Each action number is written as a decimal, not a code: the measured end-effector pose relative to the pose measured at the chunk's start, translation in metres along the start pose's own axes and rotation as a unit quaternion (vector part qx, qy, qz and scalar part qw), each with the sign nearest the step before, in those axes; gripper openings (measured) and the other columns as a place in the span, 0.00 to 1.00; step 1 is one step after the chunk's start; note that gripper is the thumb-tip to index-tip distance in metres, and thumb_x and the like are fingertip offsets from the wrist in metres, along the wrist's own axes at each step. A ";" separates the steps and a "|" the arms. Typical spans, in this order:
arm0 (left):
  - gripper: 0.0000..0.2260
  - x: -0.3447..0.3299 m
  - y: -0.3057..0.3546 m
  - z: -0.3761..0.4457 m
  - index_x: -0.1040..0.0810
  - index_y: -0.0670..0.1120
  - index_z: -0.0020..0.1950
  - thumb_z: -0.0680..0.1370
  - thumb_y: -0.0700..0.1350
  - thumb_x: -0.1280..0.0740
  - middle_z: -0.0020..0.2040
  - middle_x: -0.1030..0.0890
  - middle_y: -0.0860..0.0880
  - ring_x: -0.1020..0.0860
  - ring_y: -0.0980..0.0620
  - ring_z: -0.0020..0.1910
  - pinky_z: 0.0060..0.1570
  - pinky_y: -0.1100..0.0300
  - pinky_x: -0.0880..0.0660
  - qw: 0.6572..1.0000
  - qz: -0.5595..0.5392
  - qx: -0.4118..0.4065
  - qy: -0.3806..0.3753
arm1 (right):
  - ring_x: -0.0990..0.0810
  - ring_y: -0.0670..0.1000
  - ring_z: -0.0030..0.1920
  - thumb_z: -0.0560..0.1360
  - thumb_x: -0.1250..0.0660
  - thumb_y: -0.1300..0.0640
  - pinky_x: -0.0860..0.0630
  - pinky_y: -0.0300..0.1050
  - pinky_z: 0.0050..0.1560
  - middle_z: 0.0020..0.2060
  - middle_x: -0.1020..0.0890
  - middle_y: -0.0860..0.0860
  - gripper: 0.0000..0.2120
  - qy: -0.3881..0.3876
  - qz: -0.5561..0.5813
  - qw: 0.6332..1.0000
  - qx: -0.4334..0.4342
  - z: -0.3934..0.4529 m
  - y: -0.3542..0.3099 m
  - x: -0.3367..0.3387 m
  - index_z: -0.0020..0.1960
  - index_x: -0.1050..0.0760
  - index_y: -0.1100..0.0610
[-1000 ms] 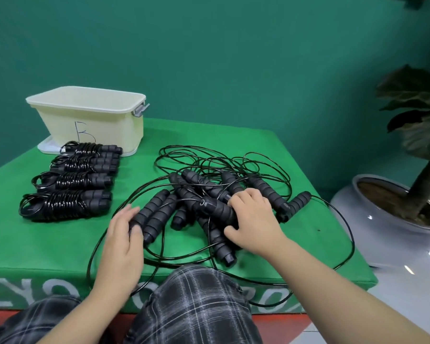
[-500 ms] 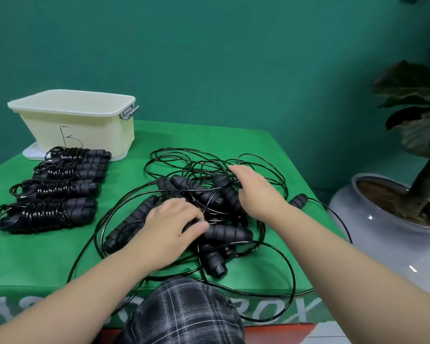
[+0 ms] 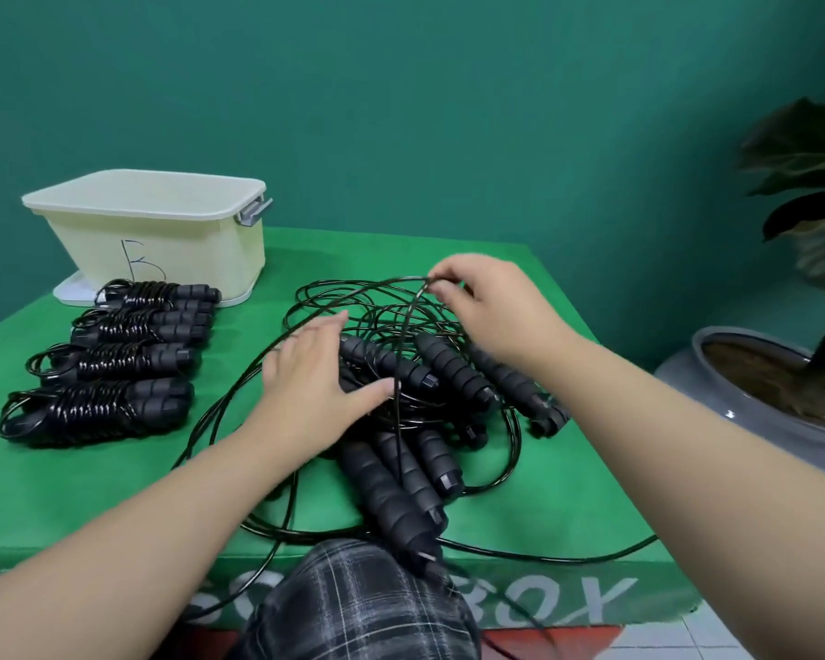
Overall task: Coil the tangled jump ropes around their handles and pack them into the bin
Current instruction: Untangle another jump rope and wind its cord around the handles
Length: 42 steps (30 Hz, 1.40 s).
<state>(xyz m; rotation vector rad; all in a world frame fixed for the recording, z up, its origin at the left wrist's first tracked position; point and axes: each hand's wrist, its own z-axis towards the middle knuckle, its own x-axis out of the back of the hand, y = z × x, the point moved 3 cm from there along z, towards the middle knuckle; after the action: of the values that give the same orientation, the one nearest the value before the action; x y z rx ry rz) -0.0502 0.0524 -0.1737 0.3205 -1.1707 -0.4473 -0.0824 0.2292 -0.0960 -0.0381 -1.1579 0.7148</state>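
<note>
Since 0.5 s: right hand (image 3: 489,309) raised, fingers (image 3: 441,292) now pinching cord loop (image 3: 403,326) above tangled jump ropes (image 3: 425,388); left hand (image 3: 317,373) shifted, fingers spread flat on pile | RISK: lifted loop likely snagging handles, tightening knots | CONTAINER: bin (image 3: 163,231) at surface (image 3: 91,493) rear-left, contents not visible; coiled ropes (image 3: 115,364) beside it, unpacked

The tangled cords (image 3: 403,326) are thin, glossy black, plastic-looking. The loose handles (image 3: 387,488) have matt, ribbed black foam grips. The coiled ropes (image 3: 91,412) at left shine wetly. The far-left bin (image 3: 163,240) is smooth cream plastic. A matt green cloth (image 3: 67,493) covers the table. The pot (image 3: 734,412) at right looks glazed, glossy grey.
</note>
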 end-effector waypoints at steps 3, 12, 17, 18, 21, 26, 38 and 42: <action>0.13 0.026 0.018 0.002 0.24 0.49 0.47 0.72 0.57 0.31 0.45 0.21 0.51 0.25 0.52 0.47 0.49 0.55 0.32 0.984 -0.120 -0.037 0.125 | 0.29 0.32 0.36 0.79 0.36 0.57 0.38 0.23 0.38 0.41 0.23 0.42 0.08 0.023 0.028 0.999 0.017 0.006 -0.014 0.013 0.54 0.19 0.55; 0.21 0.058 0.037 0.024 0.31 0.49 0.61 0.72 0.52 0.30 0.58 0.25 0.51 0.25 0.51 0.57 0.62 0.54 0.30 0.986 -0.134 -0.066 0.079 | 0.28 0.31 0.35 0.78 0.34 0.57 0.37 0.22 0.38 0.37 0.23 0.38 0.06 0.067 0.067 0.995 0.012 0.008 -0.035 0.019 0.51 0.18 0.55; 0.08 0.044 0.003 0.028 0.25 0.51 0.44 0.78 0.38 0.38 0.31 0.18 0.51 0.21 0.49 0.31 0.42 0.53 0.21 0.971 -0.226 0.071 -0.043 | 0.30 0.38 0.31 0.78 0.36 0.57 0.33 0.31 0.36 0.30 0.28 0.39 0.07 0.158 0.124 0.977 -0.067 0.014 -0.026 0.030 0.47 0.20 0.55; 0.07 0.043 -0.005 0.026 0.24 0.49 0.44 0.79 0.39 0.38 0.31 0.18 0.51 0.22 0.50 0.30 0.40 0.55 0.22 0.968 -0.228 0.087 -0.052 | 0.28 0.43 0.32 0.79 0.38 0.57 0.29 0.37 0.39 0.31 0.28 0.42 0.08 0.180 0.138 0.970 -0.092 0.015 -0.021 0.032 0.43 0.22 0.56; 0.07 0.042 -0.028 0.015 0.23 0.45 0.44 0.80 0.44 0.37 0.37 0.16 0.46 0.23 0.51 0.31 0.36 0.58 0.25 0.963 -0.217 0.138 -0.081 | 0.25 0.55 0.37 0.80 0.43 0.57 0.24 0.55 0.45 0.36 0.26 0.48 0.11 0.224 0.213 0.938 -0.160 0.016 -0.009 0.035 0.39 0.32 0.53; 0.16 0.051 -0.040 0.005 0.31 0.45 0.39 0.82 0.52 0.45 0.28 0.24 0.49 0.19 0.48 0.33 0.41 0.54 0.24 0.900 -0.373 0.201 -0.099 | 0.21 0.61 0.44 0.80 0.44 0.59 0.22 0.59 0.47 0.41 0.27 0.47 0.04 0.226 0.234 0.930 -0.172 0.011 -0.010 0.026 0.48 0.38 0.52; 0.14 0.091 0.033 0.036 0.39 0.48 0.39 0.82 0.51 0.46 0.30 0.43 0.51 0.44 0.55 0.22 0.21 0.66 0.44 0.808 -0.553 0.200 -0.018 | 0.21 0.46 0.56 0.74 0.33 0.42 0.27 0.46 0.61 0.58 0.22 0.47 0.32 -0.157 0.234 0.959 -0.028 -0.020 -0.083 -0.029 0.73 0.37 0.53; 0.10 0.100 0.040 0.043 0.39 0.48 0.38 0.80 0.41 0.47 0.30 0.40 0.50 0.45 0.55 0.23 0.22 0.66 0.44 0.794 -0.579 0.186 -0.013 | 0.25 0.46 0.38 0.74 0.30 0.46 0.27 0.47 0.43 0.40 0.20 0.50 0.18 -0.240 0.277 0.930 -0.020 -0.027 -0.091 -0.041 0.60 0.27 0.52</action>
<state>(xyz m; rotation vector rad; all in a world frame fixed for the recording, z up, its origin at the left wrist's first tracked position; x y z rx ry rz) -0.0515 0.0369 -0.0588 1.4173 -0.9664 -1.2889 -0.0231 0.1451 -0.1065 -0.2434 -1.6570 1.2479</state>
